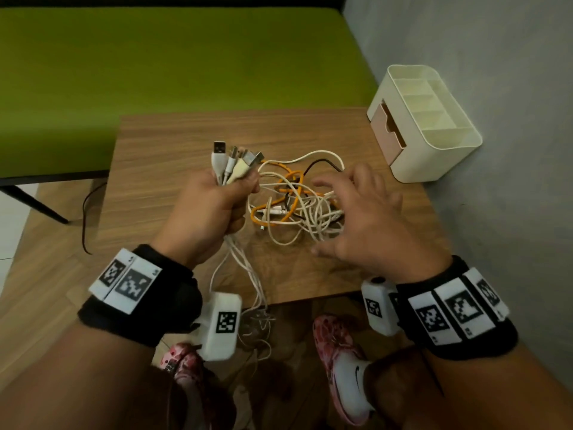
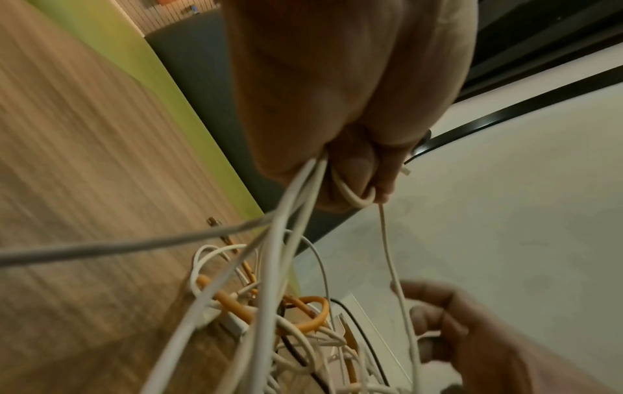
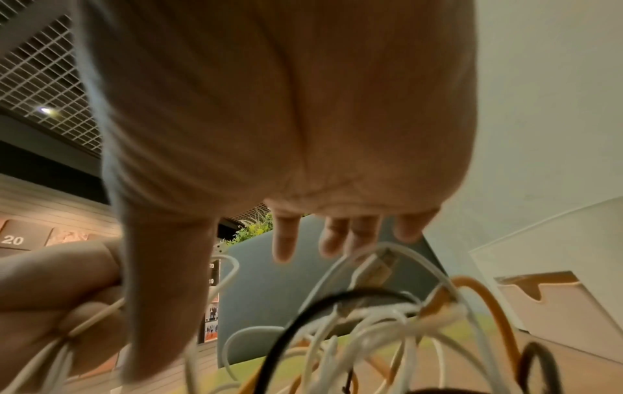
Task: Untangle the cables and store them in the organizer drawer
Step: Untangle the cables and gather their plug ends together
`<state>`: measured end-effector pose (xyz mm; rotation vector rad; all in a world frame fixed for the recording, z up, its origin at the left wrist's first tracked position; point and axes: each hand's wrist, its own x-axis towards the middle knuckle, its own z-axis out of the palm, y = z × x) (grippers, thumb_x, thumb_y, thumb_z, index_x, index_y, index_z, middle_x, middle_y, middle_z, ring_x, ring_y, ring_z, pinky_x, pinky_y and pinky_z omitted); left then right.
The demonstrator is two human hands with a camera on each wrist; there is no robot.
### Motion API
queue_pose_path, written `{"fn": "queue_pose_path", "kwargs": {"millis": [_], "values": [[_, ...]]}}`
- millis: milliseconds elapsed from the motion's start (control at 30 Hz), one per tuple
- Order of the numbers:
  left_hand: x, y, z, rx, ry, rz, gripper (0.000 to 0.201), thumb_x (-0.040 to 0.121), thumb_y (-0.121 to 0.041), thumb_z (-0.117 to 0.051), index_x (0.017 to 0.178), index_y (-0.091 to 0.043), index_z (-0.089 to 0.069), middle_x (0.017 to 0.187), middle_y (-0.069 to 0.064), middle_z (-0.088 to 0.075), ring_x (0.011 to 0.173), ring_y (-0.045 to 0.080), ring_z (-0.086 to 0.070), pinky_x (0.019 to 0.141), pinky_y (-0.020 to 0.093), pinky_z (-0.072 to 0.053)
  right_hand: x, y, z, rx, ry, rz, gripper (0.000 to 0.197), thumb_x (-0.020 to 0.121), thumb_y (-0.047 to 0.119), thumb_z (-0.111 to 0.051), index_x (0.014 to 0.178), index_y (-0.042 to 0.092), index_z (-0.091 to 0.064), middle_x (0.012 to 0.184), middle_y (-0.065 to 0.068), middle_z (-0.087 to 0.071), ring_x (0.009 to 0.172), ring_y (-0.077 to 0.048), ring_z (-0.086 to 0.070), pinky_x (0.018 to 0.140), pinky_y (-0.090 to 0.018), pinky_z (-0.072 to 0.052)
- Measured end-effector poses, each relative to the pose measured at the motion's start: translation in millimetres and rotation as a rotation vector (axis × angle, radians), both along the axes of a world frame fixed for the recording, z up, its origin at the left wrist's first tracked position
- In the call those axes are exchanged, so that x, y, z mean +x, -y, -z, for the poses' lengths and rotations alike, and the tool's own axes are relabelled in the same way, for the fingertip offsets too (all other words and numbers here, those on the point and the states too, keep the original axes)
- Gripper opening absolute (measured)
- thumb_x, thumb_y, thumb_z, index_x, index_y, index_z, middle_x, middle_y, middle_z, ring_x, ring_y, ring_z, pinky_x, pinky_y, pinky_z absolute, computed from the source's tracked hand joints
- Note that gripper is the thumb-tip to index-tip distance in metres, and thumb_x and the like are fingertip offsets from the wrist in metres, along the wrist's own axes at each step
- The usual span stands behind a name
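Note:
A tangle of white, orange and black cables (image 1: 297, 203) lies on the small wooden table (image 1: 173, 156). My left hand (image 1: 214, 203) grips a bunch of white cables with several USB plugs (image 1: 235, 159) sticking up out of the fist; their tails hang over the table's near edge. In the left wrist view the fist (image 2: 340, 165) squeezes the white strands. My right hand (image 1: 356, 215) hovers open over the right side of the tangle, fingers (image 3: 286, 240) spread above the loops (image 3: 371, 320). The cream organizer (image 1: 446, 141) stands at the far right with its pink drawer (image 1: 389, 125) partly pulled out.
A green tabletop (image 1: 155, 57) lies behind the wooden table. A grey wall (image 1: 496, 72) runs along the right, close behind the organizer. A dark cord (image 1: 85, 218) trails on the floor at left. My feet in pink shoes (image 1: 338, 346) are below the table's near edge.

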<state>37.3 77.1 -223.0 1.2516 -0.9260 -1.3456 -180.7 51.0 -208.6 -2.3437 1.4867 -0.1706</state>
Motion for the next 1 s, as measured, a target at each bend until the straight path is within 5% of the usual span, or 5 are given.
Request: {"fn": "queue_pose_path", "kwargs": {"millis": [167, 367, 500, 867, 1000], "values": [[-12.5, -6.6, 1.3, -0.020, -0.026, 0.061, 0.019, 0.093, -0.009, -0.057, 0.075, -0.011, -0.051, 0.048, -0.008, -0.028, 0.038, 0.004, -0.020, 0.040, 0.016, -0.017, 12.0, -10.5, -7.1, -0.045, 0.579, 0.119, 0.050, 0.075, 0.043, -0.079, 0.115, 0.028, -0.053, 0.102, 0.014, -0.045, 0.092, -0.001, -0.048, 0.076, -0.013, -0.040], [-8.7, -4.3, -0.8, -0.026, -0.111, 0.041, 0.022, 0.094, -0.013, -0.055, 0.072, -0.013, -0.052, 0.050, -0.007, -0.025, 0.038, 0.003, -0.018, 0.037, 0.014, -0.019, 25.9, -15.3, 12.2, 0.452, 0.712, 0.062, 0.025, 0.093, 0.014, -0.065, 0.114, 0.025, -0.057, 0.092, 0.006, -0.069, 0.081, -0.012, -0.070, 0.071, -0.028, -0.054], [-3.9, -5.1, -2.0, -0.030, -0.059, 0.014, 0.017, 0.090, -0.018, -0.060, 0.076, -0.011, -0.051, 0.050, -0.008, -0.026, 0.040, 0.004, -0.018, 0.039, 0.018, -0.016, 21.1, -8.4, 8.4, 0.397, 0.835, 0.139, 0.009, 0.097, 0.015, -0.059, 0.102, 0.012, -0.066, 0.072, 0.006, -0.064, 0.061, -0.011, -0.062, 0.059, -0.029, -0.053], [-4.2, -10.9, -1.1, -0.019, 0.304, 0.099, 0.025, 0.079, -0.035, -0.076, 0.065, -0.018, -0.063, 0.048, -0.010, -0.041, 0.043, 0.007, -0.032, 0.043, 0.022, -0.027, 22.5, -3.7, 19.0, -0.004, 0.395, -0.115, 0.011, 0.093, 0.026, -0.064, 0.090, 0.022, -0.074, 0.068, 0.012, -0.060, 0.065, -0.006, -0.055, 0.059, -0.028, -0.040], [-13.7, -14.3, -0.3, -0.101, 0.516, 0.198, 0.032, 0.079, -0.040, -0.072, 0.087, -0.010, -0.070, 0.073, 0.019, -0.066, 0.060, 0.015, -0.053, 0.050, 0.031, -0.042, 23.4, -3.0, 16.3, -0.087, 0.490, -0.115, 0.010, 0.091, 0.019, -0.065, 0.087, 0.014, -0.073, 0.070, 0.007, -0.062, 0.065, -0.008, -0.055, 0.057, -0.027, -0.041]]}}
